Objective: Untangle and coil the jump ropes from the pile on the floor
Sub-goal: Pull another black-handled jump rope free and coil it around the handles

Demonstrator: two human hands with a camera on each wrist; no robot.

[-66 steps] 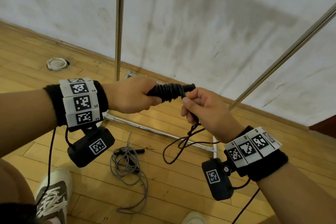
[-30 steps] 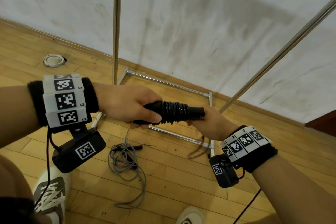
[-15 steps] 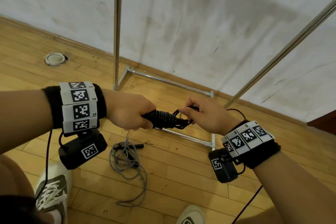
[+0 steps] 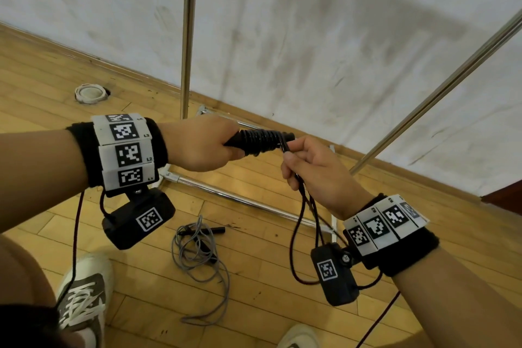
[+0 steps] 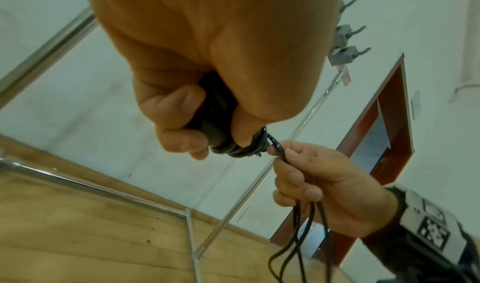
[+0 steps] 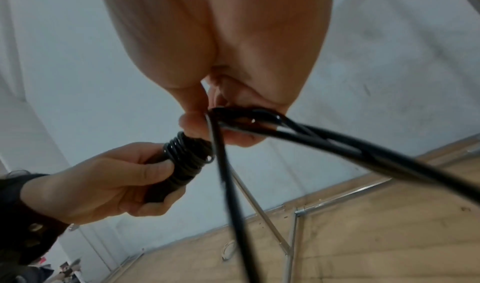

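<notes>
Several turns on already: w/ left hand (image 4: 202, 144) gripping handles (image 4: 261, 141), right hand (image 4: 319, 175) pinching black rope (image 4: 303, 206) should wrap taut, side-by-side.

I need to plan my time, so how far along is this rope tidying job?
Partly done: several turns of the black jump rope already wrap its handles, gripped by the left hand. The right hand pinches the slack that still hangs loose. The grey jump rope lies tangled on the wooden floor, untouched.

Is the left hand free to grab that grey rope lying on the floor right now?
Probably not: the left hand grips the black rope's handle, and the grey rope lies well below on the floor.
</notes>
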